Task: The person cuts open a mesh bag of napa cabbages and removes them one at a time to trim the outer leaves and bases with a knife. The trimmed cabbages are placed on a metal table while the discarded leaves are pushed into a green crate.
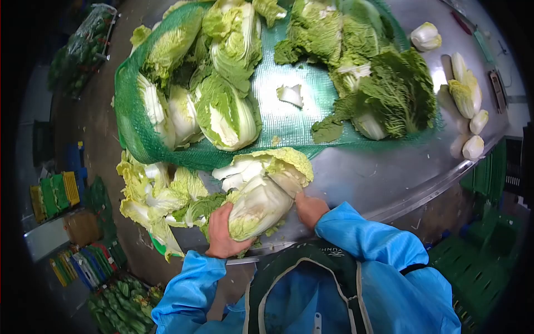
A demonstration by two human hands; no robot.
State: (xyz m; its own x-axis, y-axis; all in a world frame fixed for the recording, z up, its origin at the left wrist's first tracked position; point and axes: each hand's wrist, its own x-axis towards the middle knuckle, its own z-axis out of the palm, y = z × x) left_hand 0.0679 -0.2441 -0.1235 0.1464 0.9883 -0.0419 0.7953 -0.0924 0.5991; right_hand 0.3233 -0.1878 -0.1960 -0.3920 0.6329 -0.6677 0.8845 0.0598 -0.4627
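A pale napa cabbage [260,207] lies on its side near the front edge of the metal table, with a loose outer leaf [289,162] folded back over its far side. My left hand [223,231] is wrapped round the cabbage's leafy left end. At its right end is my right hand [310,210], fingers closed around something I cannot make out. A flat, thin shape, perhaps a blade, shows just beyond those fingers against the cabbage base. Torn yellow-green leaves [157,195] are piled left of the cabbage.
Green mesh netting [130,106] spreads across the table's far side, with several cabbages [228,114] at left and leafy ones [389,89] at right. Small trimmed hearts [473,148] sit along the right edge of the metal table [378,178]. Green crates [473,267] stand at lower right.
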